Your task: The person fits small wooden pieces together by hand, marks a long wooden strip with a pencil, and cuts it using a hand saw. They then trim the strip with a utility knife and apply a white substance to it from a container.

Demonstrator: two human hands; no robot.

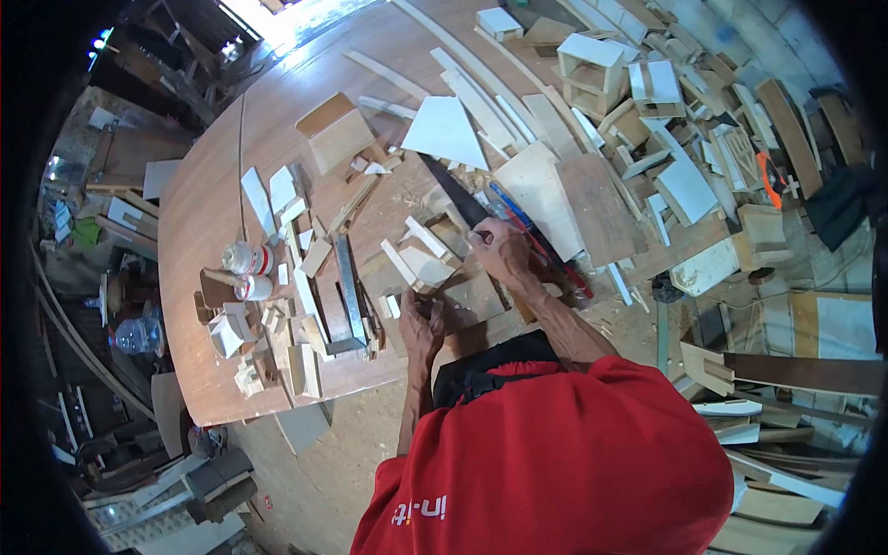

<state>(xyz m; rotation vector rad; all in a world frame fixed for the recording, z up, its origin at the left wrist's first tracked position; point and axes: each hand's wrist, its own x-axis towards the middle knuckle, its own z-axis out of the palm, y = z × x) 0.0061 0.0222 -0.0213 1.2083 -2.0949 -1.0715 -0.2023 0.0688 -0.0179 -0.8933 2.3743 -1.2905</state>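
Note:
A small open assembly of pale wood and white-faced board [421, 262] sits on the bench in front of me. My left hand [423, 326] is at its near lower corner, the fingers closed against that edge. To the right of the assembly, my right hand [500, 250] is raised with fingers curled into a pinch; anything between them is too small to make out. Beyond that hand lies a dark saw blade [455, 192]. Blue and red tools [518, 215] lie just beside the hand, partly covered by the forearm.
Around my hands the wooden bench [208, 166] carries a metal square [348, 294], glue-smeared jars [246, 259], a larger open box piece [337, 134] and loose strips. Offcuts [686, 185] heap up at the right, near an orange-handled tool [770, 179]. Boards [803, 372] stack lower right.

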